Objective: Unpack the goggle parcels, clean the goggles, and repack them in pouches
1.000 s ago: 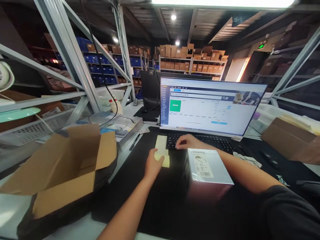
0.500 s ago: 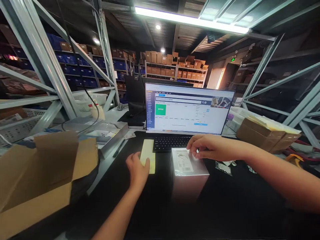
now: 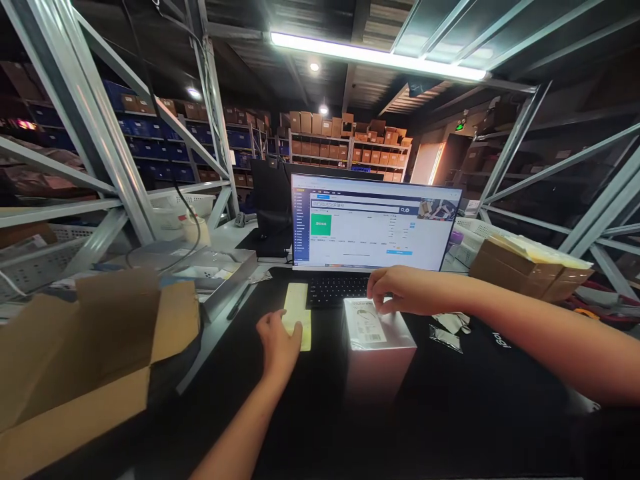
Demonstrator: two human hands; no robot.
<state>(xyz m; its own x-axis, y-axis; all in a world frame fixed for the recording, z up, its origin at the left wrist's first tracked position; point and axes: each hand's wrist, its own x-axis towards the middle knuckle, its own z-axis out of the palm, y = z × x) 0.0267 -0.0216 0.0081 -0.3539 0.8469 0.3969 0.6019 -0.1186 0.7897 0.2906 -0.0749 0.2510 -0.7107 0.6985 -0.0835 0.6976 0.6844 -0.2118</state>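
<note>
A silvery box (image 3: 379, 325) with a white printed label (image 3: 369, 325) on its top stands on the black desk mat in front of the keyboard. Over its far right edge is my right hand (image 3: 391, 291), fingers curled down and pressed together near the label; what the fingertips hold, if anything, is hidden. To the left of the box lie pale yellow paper slips (image 3: 297, 299), flat on the mat. My left hand (image 3: 280, 340) rests at their left edge, thumb and fingers apart, the thumb over the lower slip.
An open cardboard box (image 3: 115, 327) stands at the left. Behind the silvery box are a black keyboard (image 3: 335, 289) and a lit monitor (image 3: 370, 230). Small plastic packets (image 3: 446, 338) lie at the right, with a closed carton (image 3: 520, 270) beyond them. Metal rack posts flank both sides.
My right hand has shifted slightly left over the box top. My left hand stays by the yellow slips, its fingers moving a little. The camera view has tilted up slightly.
</note>
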